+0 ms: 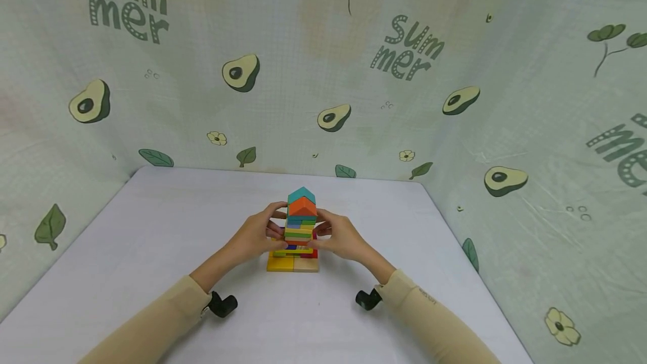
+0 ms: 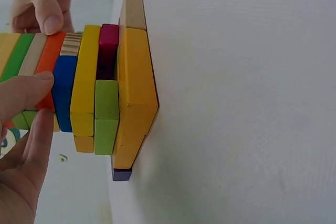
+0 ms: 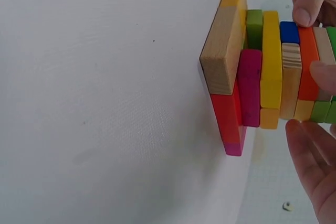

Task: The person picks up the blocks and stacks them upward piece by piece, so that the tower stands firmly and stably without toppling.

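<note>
A tower of coloured wooden blocks (image 1: 299, 234) stands upright on the table. My left hand (image 1: 254, 233) grips its left side and my right hand (image 1: 345, 236) its right side, thumbs toward me. In the left wrist view the left thumb lies on an orange block (image 2: 51, 56), just above a blue block (image 2: 64, 93) and a yellow block (image 2: 84, 77). The right thumb presses the same orange layer (image 3: 308, 72) in the right wrist view. On top sit an orange roof-shaped block (image 1: 303, 207) and a teal one (image 1: 301, 193). Fingers hide parts of the tower's sides.
The tower's wide base has a yellow-orange block (image 1: 280, 264) and a plain wood block (image 1: 306, 264) in front. A white cloth covers the table (image 1: 202, 212). A printed curtain (image 1: 283, 32) hangs behind. Black wrist cameras (image 1: 222, 304) sit at both cuffs.
</note>
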